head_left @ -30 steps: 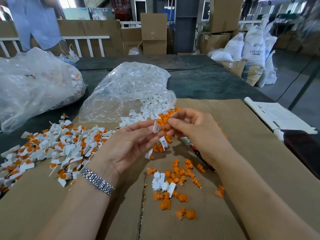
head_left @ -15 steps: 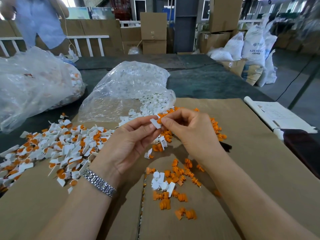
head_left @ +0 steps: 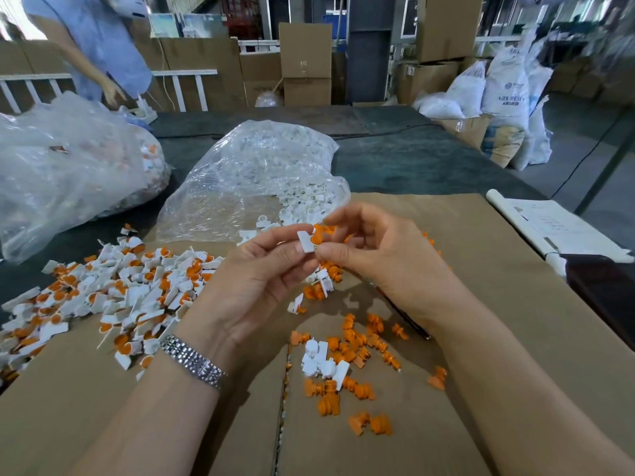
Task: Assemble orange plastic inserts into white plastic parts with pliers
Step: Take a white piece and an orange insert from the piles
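Head view: left hand [head_left: 261, 269] pinches the white part [head_left: 305, 241] above the cardboard [head_left: 481, 269]; right hand [head_left: 374, 249] pinches the insert [head_left: 318, 239] against it, apparently half seated. I'd press square, then finish with the pliers [head_left: 405, 317] lying under the right wrist.

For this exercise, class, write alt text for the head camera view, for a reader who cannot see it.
Two bare hands meet above a cardboard sheet: the left hand pinches a white part while the right hand holds an orange insert at it. A pile of finished pieces lies to the left, loose orange inserts below the hands, and a clear bag of white parts behind.
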